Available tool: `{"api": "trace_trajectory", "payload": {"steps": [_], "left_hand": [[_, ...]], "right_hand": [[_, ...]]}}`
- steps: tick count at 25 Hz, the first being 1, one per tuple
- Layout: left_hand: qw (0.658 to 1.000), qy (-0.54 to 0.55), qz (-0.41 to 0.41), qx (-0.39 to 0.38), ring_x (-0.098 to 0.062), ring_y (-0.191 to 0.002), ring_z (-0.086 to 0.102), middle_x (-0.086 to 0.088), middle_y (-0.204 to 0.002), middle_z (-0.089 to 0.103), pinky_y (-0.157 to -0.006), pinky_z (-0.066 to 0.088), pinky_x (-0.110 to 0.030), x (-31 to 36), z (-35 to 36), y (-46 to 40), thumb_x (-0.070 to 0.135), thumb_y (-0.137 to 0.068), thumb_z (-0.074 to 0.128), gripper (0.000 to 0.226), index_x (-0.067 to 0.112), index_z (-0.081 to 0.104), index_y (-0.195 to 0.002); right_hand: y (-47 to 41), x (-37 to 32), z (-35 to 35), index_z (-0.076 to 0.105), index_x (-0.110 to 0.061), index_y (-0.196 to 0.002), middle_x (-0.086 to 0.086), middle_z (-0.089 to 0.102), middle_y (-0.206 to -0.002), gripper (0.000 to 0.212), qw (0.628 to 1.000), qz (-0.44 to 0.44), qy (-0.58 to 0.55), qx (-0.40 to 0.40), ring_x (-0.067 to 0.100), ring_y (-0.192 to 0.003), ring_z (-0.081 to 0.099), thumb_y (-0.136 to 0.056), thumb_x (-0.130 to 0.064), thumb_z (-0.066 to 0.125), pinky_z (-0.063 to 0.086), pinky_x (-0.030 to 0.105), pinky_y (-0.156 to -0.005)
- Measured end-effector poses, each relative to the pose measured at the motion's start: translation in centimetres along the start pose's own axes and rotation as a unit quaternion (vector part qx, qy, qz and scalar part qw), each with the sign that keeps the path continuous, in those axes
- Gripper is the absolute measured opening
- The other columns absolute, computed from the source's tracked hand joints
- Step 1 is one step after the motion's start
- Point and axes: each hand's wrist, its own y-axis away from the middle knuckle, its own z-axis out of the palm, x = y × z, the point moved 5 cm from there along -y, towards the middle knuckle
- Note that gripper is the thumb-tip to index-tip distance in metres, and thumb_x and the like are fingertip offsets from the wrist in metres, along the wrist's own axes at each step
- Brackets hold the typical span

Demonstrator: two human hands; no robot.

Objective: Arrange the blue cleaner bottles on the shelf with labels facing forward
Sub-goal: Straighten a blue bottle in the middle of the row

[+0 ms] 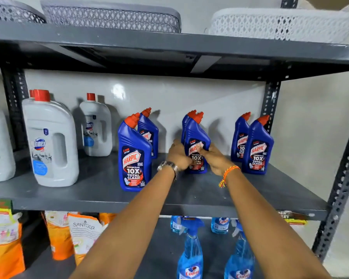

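My left hand [178, 156] and my right hand [216, 159] both wrap around the middle blue bottle [196, 141], fingers curled against its sides, thumbs over the Harpic label that faces me. It stands upright on the grey shelf [89, 190], with a second blue bottle [184, 121] just behind it. To the left stands another front bottle [133, 156], label forward; to the right a pair [257, 148], labels forward too. White Domex jugs [50, 141] sit further left on the same shelf.
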Motion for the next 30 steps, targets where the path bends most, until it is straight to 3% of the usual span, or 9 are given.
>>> {"api": "trace_trajectory", "payload": {"steps": [2, 4, 6, 10, 16, 27, 30], "left_hand": [[0.999, -0.002, 0.003, -0.034, -0.029, -0.111, 0.067, -0.01, -0.116, 0.072, -0.099, 0.054, -0.044, -2.1, 1.3, -3.8, 0.012, -0.065, 0.08, 0.057, 0.013, 0.062, -0.119], [0.999, 0.002, 0.0, -0.034, -0.027, -0.11, 0.068, -0.008, -0.118, 0.073, -0.101, 0.053, -0.048, -3.4, 1.4, -4.5, 0.014, -0.067, 0.082, 0.059, 0.015, 0.062, -0.123], [0.999, 0.025, 0.023, -0.028, -0.021, -0.108, 0.067, -0.002, -0.119, 0.071, -0.101, 0.052, -0.041, -2.3, 1.1, -1.2, 0.014, -0.072, 0.082, 0.061, 0.014, 0.058, -0.129], [0.995, 0.063, 0.079, 0.0, -0.015, -0.102, 0.067, 0.001, -0.112, 0.069, -0.092, 0.052, -0.03, -2.1, 1.9, 4.1, 0.01, -0.078, 0.079, 0.054, 0.013, 0.056, -0.127], [0.994, 0.09, 0.063, 0.0, -0.014, -0.102, 0.068, 0.0, -0.111, 0.072, -0.096, 0.055, -0.037, -2.4, 1.8, 5.2, 0.014, -0.074, 0.083, 0.054, 0.015, 0.059, -0.123], [0.994, 0.095, 0.044, 0.003, -0.017, -0.109, 0.067, -0.001, -0.114, 0.072, -0.101, 0.054, -0.046, -2.3, 1.9, 5.9, 0.012, -0.075, 0.082, 0.055, 0.016, 0.058, -0.125], [0.993, 0.105, 0.04, 0.025, -0.019, -0.116, 0.065, 0.002, -0.119, 0.068, -0.103, 0.052, -0.043, -2.2, 1.8, 7.0, 0.017, -0.067, 0.089, 0.075, 0.018, 0.047, -0.13]], "right_hand": [[0.0, 0.5, 0.2, 0.049, -0.015, -0.133, 0.019, 0.062, -0.136, 0.034, 0.999, -0.005, -0.023, -0.042, 0.037, -0.122, 0.062, -0.099, -0.015, 0.056, 0.052, 0.057, -0.101], [1.3, -0.1, 0.2, 0.051, -0.017, -0.129, 0.019, 0.063, -0.135, 0.03, 0.998, -0.024, -0.023, -0.061, 0.031, -0.114, 0.066, -0.1, -0.015, 0.055, 0.054, 0.054, -0.099], [3.2, -0.4, -0.1, 0.052, -0.019, -0.124, 0.015, 0.067, -0.129, 0.025, 0.996, -0.048, -0.015, -0.076, 0.021, -0.102, 0.069, -0.099, -0.017, 0.056, 0.059, 0.043, -0.09], [7.5, 0.3, -0.9, 0.051, -0.018, -0.13, -0.004, 0.071, -0.113, 0.036, 0.994, -0.086, -0.007, -0.074, 0.004, -0.094, 0.072, -0.096, -0.023, 0.06, 0.061, 0.024, -0.078], [9.0, 0.6, -1.0, 0.051, -0.014, -0.136, 0.008, 0.071, -0.124, 0.048, 0.994, -0.102, 0.02, -0.045, 0.02, -0.108, 0.072, -0.093, -0.032, 0.065, 0.059, 0.046, -0.095], [9.1, 1.0, -1.0, 0.048, -0.015, -0.137, 0.009, 0.069, -0.128, 0.051, 0.994, -0.096, 0.025, -0.046, 0.023, -0.111, 0.071, -0.093, -0.034, 0.065, 0.059, 0.048, -0.095], [9.5, 0.9, -1.3, 0.043, -0.011, -0.134, 0.007, 0.067, -0.128, 0.049, 0.995, -0.067, 0.02, -0.067, 0.017, -0.11, 0.069, -0.094, -0.03, 0.065, 0.06, 0.038, -0.092]]}}
